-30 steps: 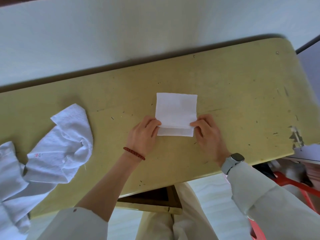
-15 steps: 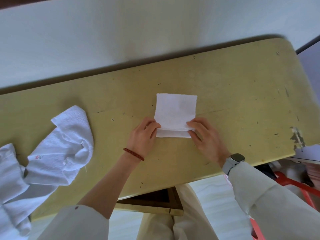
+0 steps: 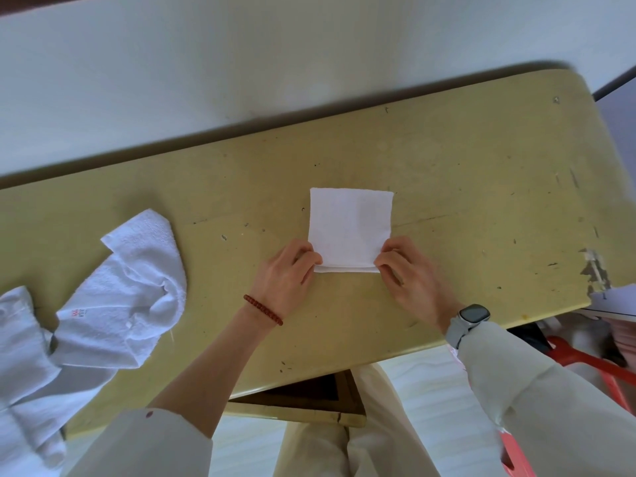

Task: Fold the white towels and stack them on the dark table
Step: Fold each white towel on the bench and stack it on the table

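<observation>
While my left hand [image 3: 287, 270] and right hand [image 3: 407, 270] pinch the folded towel's [image 3: 351, 227] near corners, it lies flat mid-table [image 3: 481, 166]. It looks soft, light and limp, so I'd grip both layers at those corners.

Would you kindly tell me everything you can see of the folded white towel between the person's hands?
The folded towel is a small, nearly square white pad of soft, finely textured cloth, lying flat on the yellow table. Its top layer stops just short of the near edge, where a lower layer shows as a thin strip. The left hand pinches its near-left corner and the right hand its near-right corner. Nothing else touches it.
</observation>
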`<control>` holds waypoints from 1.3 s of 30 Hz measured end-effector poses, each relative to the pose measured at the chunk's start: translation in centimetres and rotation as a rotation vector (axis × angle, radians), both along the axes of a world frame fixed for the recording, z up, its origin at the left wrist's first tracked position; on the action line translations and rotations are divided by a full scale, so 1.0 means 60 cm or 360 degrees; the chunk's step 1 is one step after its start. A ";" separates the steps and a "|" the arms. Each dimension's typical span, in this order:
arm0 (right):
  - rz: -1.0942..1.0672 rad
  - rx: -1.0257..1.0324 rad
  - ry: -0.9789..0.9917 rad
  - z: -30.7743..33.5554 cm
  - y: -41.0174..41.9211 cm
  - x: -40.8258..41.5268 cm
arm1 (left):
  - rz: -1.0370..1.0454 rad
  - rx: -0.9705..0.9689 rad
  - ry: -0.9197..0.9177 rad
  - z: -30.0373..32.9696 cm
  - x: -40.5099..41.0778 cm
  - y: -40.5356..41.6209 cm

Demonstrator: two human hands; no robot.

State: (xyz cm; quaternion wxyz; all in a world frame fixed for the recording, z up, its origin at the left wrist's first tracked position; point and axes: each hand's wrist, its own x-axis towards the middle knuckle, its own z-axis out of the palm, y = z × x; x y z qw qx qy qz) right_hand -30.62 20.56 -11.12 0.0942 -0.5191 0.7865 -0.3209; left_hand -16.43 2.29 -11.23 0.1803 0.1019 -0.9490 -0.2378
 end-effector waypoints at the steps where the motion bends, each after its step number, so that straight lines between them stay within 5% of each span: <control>1: -0.0004 0.0002 0.0015 0.000 0.000 0.000 | -0.0006 -0.0019 -0.0015 0.002 0.000 0.001; 21: 0.0074 0.0058 0.0227 -0.014 0.009 0.009 | 0.0018 -0.0137 -0.0171 -0.001 0.009 0.010; 30: -0.0048 0.0130 0.0288 -0.003 0.017 0.010 | 0.0390 -0.0389 -0.0330 0.015 -0.041 0.048; 39: -0.0257 -0.0018 0.0178 0.028 -0.015 -0.025 | 0.0132 -0.0219 -0.0400 -0.023 -0.062 0.078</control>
